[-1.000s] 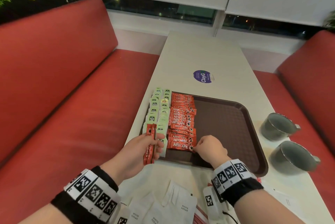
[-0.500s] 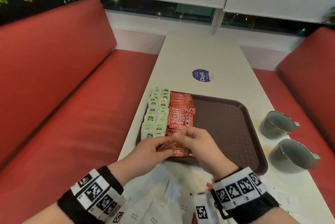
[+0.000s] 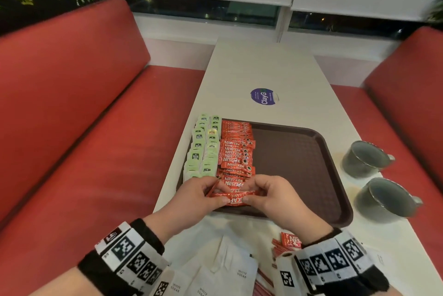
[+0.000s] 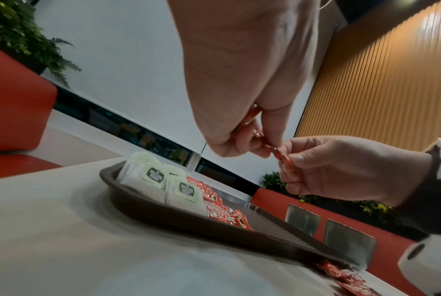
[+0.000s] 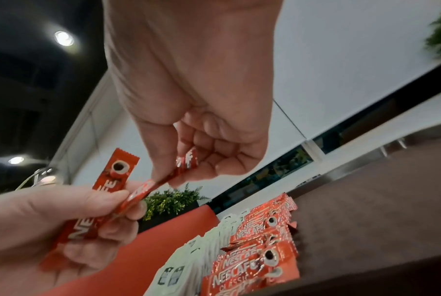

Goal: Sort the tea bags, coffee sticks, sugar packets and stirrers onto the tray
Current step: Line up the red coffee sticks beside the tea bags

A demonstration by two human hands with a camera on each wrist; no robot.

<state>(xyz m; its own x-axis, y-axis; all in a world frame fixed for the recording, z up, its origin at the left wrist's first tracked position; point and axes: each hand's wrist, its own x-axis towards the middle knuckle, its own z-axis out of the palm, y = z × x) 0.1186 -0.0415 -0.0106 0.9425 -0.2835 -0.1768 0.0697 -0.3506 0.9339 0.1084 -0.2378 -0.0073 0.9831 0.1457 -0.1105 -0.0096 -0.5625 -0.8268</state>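
Both forearms reach forward side by side, each wrist wrapped in a black band with black-and-white square markers. The left hand (image 3: 191, 197) has its thumb and curled fingers pinched on a red foil coffee stick (image 3: 233, 196) and a second one. The right hand (image 3: 275, 196), knuckles up, pinches the same stick's other end between thumb and forefinger, its remaining fingers curled inward.

Café booth: red benches (image 3: 100, 128), white table (image 3: 263, 68).

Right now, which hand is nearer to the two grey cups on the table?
The right hand. It is above the tray's near edge, on the cups' side. The left hand is farther away, beyond the coffee stick that both hands pinch.
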